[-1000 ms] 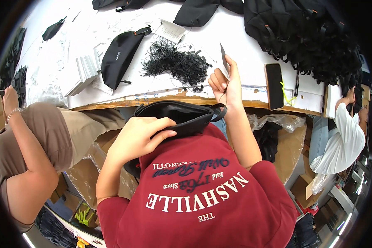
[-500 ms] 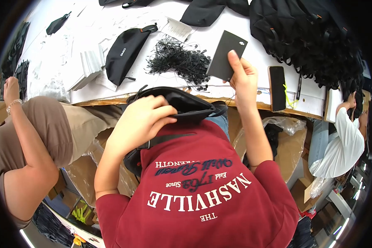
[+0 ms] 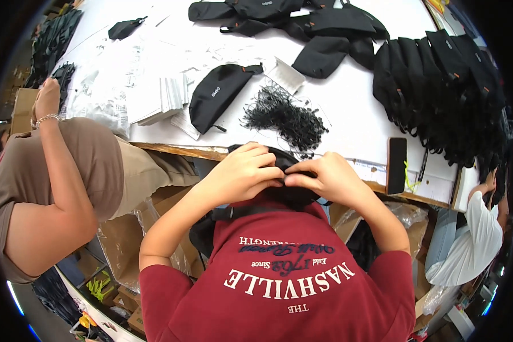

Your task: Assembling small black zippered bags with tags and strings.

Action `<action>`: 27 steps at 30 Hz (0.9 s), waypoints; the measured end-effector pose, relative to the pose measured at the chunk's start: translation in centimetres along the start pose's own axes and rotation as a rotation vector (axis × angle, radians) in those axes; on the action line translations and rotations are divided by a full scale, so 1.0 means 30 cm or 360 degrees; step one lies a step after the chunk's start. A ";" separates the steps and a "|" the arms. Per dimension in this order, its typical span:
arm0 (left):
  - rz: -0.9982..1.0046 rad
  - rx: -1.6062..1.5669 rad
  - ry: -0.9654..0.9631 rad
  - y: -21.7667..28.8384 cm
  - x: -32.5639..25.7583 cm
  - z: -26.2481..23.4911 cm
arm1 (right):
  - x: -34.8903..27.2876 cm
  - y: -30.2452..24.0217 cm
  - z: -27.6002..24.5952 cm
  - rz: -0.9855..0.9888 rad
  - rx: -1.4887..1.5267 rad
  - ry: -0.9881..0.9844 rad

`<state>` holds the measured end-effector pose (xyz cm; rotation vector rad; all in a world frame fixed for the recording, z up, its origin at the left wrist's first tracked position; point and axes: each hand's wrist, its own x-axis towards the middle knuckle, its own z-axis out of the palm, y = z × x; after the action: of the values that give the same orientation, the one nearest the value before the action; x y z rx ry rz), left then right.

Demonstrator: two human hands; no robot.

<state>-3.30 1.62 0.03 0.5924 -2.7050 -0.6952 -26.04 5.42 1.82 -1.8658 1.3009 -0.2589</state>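
A black zip pouch [image 3: 295, 195] rests at my lap against the table edge, largely covered by my hands. My left hand [image 3: 246, 175] grips its left side and rim, fingers curled over the top. Thumb and fingers of my right hand [image 3: 326, 178] pinch at the pouch's mouth, close to the left fingertips; whatever lies between them is too small to make out. The dark card is out of sight. Just beyond the pouch lie a tangle of thin black cords [image 3: 285, 118] and another black pouch [image 3: 219, 96] on its side.
White cards [image 3: 158, 102] stand stacked at the left, near clear plastic bags [image 3: 100, 94]. A phone [image 3: 397, 165] and a pen [image 3: 423, 165] lie by the right table edge. Black pouches [image 3: 439, 85] are heaped far right. People sit on both sides, one with a bare arm [image 3: 60, 165].
My right hand has come down from above the table to the pouch, and the dark card it held no longer shows. Both hands now meet at the pouch's mouth. The view has shifted.
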 end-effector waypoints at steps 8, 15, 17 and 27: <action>-0.0689 -0.1113 0.0619 -0.415 0.216 -0.009 | -0.033 0.051 0.035 -0.0122 -0.0038 0.0253; -0.0908 0.0611 0.0894 -0.879 0.303 0.005 | -0.064 0.079 0.066 -0.0368 -0.0309 0.0598; -0.0971 0.0714 0.0629 -0.858 0.314 -0.016 | -0.076 0.090 0.078 -0.0274 -0.0302 0.0591; -0.0350 -0.0412 0.1343 -0.282 0.281 -0.128 | -0.036 0.062 -0.040 -0.0544 -0.0711 0.0770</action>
<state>-6.59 -10.48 0.37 0.8776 -1.7631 -0.6382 -28.49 5.51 1.55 -2.5186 1.4279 -0.6791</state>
